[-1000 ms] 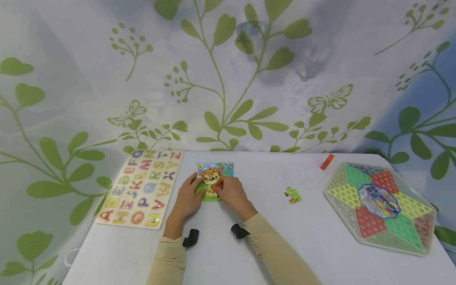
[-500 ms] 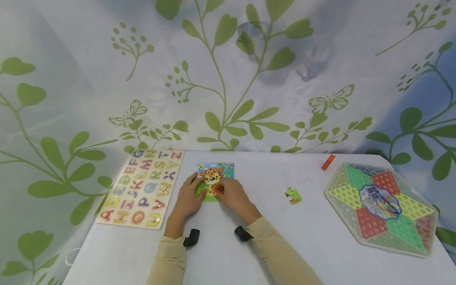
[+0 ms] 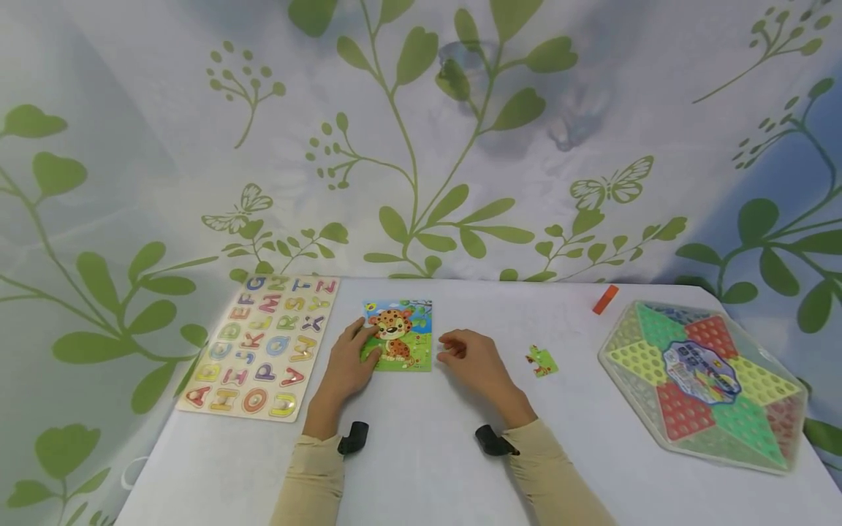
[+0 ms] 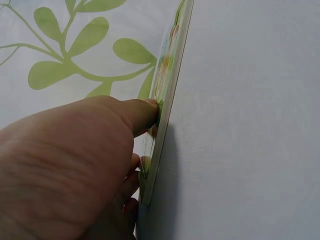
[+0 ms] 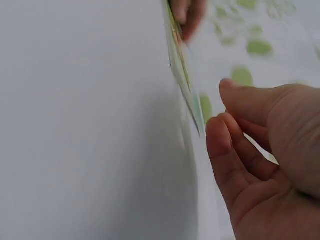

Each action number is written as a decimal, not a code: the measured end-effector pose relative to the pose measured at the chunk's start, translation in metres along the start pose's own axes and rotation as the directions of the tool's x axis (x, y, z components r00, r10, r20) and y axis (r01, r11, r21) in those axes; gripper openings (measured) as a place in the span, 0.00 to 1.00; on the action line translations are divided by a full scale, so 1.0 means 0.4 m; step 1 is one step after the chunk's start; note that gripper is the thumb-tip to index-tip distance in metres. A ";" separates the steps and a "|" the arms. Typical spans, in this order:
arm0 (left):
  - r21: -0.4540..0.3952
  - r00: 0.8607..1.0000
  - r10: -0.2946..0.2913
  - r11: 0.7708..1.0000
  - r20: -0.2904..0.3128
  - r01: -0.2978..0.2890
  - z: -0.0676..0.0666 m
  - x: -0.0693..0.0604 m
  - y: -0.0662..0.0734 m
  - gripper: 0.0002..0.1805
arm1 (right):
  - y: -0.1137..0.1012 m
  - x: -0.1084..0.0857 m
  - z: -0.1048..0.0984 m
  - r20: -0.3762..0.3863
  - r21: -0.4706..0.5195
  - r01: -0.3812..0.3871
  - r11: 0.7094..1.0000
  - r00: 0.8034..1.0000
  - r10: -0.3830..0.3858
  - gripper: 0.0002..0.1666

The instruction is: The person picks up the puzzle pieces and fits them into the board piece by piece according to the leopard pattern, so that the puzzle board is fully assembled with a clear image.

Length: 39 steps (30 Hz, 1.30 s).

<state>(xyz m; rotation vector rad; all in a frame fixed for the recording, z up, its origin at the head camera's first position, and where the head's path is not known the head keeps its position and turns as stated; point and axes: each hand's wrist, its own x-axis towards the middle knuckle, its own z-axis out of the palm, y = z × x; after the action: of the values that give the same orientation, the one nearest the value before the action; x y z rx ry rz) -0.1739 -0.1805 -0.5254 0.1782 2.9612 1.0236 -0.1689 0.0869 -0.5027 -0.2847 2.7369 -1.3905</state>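
Observation:
A square jigsaw puzzle (image 3: 411, 343) with a spotted leopard cub on green grass lies flat on the white table. My left hand (image 3: 349, 364) rests on its left side; in the left wrist view the thumb (image 4: 142, 114) presses on the puzzle's face, close to the near edge. Just right of the puzzle and apart from it is my right hand (image 3: 479, 365), fingers loosely bent. The right wrist view shows nothing between the right thumb and fingertips (image 5: 218, 131). A loose green jigsaw piece (image 3: 542, 361) lies farther right on the cloth.
To the left lies a wooden alphabet board (image 3: 259, 349) with colourful letters. A hexagonal Chinese checkers box (image 3: 704, 383) sits at the right, with a small red stick (image 3: 605, 299) near its upper left corner. A leaf-patterned curtain (image 3: 421, 146) hangs behind the table.
My right hand has let go at the lower right part of the puzzle and moved right, off it, uncovering that area. The left hand has stayed in place.

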 end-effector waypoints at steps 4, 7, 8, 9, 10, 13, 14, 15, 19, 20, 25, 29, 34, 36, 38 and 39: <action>0.009 1.000 -0.005 1.000 -0.005 0.005 0.001 0.002 -0.004 0.27 | 0.057 -0.030 -0.097 -0.019 -0.039 -0.063 0.997 0.998 0.063 0.20; 0.006 1.000 -0.009 1.000 0.001 0.009 0.002 0.003 -0.006 0.27 | 0.097 -0.058 -0.180 -0.011 -0.077 -0.113 0.991 0.994 0.113 0.24; 0.006 1.000 -0.009 1.000 0.005 0.009 0.002 0.003 -0.007 0.27 | 0.108 -0.069 -0.206 -0.008 -0.088 -0.127 0.988 0.992 0.127 0.26; 0.006 1.000 -0.012 1.000 0.010 0.012 0.001 0.004 -0.007 0.27 | 0.120 -0.078 -0.231 -0.005 -0.103 -0.137 0.985 0.991 0.137 0.27; 0.011 1.000 -0.009 1.000 0.010 0.009 0.001 0.004 -0.008 0.27 | 0.128 -0.087 -0.252 -0.004 -0.118 -0.141 0.983 0.990 0.142 0.28; 0.018 1.000 -0.009 1.000 0.006 0.009 0.000 0.005 -0.011 0.27 | 0.144 -0.106 -0.298 0.005 -0.180 -0.128 0.975 0.991 0.131 0.32; 0.016 1.000 -0.009 1.000 0.005 0.009 0.000 0.004 -0.011 0.27 | 0.148 -0.111 -0.307 0.008 -0.208 -0.120 0.971 0.992 0.124 0.32; 0.012 1.000 -0.007 1.000 0.002 0.007 -0.001 0.004 -0.011 0.27 | 0.150 -0.114 -0.315 0.011 -0.234 -0.111 0.966 0.993 0.117 0.33; -0.003 1.000 -0.004 1.000 0.006 0.004 0.000 0.002 -0.010 0.27 | 0.166 -0.122 -0.325 0.026 -0.316 -0.106 0.943 0.992 0.120 0.36; -0.006 1.000 -0.009 1.000 0.011 0.009 0.001 0.002 -0.009 0.27 | 0.170 -0.123 -0.325 0.032 -0.329 -0.111 0.938 0.991 0.128 0.36; -0.012 1.000 -0.014 1.000 0.019 0.014 0.002 0.004 -0.008 0.27 | 0.186 -0.125 -0.324 0.040 -0.352 -0.143 0.925 0.985 0.168 0.34; -0.001 1.000 -0.007 1.000 0.014 0.007 0.003 0.005 -0.009 0.27 | 0.186 -0.123 -0.321 0.029 -0.335 -0.166 0.927 0.982 0.186 0.32; 0.004 1.000 -0.006 1.000 0.012 0.006 0.003 0.000 -0.005 0.27 | 0.183 -0.117 -0.303 0.017 -0.258 -0.201 0.945 0.977 0.213 0.20; 0.000 1.000 -0.012 1.000 0.014 0.012 0.002 -0.001 -0.002 0.27 | 0.183 -0.112 -0.291 0.010 -0.227 -0.198 0.954 0.979 0.206 0.14; 0.000 1.000 -0.020 1.000 0.011 0.020 0.003 -0.001 0.001 0.27 | 0.184 -0.105 -0.275 0.006 -0.183 -0.187 0.965 0.982 0.191 0.11; 0.003 1.000 -0.016 1.000 0.004 0.016 0.004 -0.002 0.002 0.27 | 0.182 -0.101 -0.266 0.004 -0.155 -0.181 0.971 0.983 0.184 0.09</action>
<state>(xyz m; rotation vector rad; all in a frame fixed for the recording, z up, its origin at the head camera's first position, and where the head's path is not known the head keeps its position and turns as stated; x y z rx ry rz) -0.1731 -0.1789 -0.5259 0.1565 2.9560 1.0162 -0.1536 0.2212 -0.4997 -0.0492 2.7770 -1.1293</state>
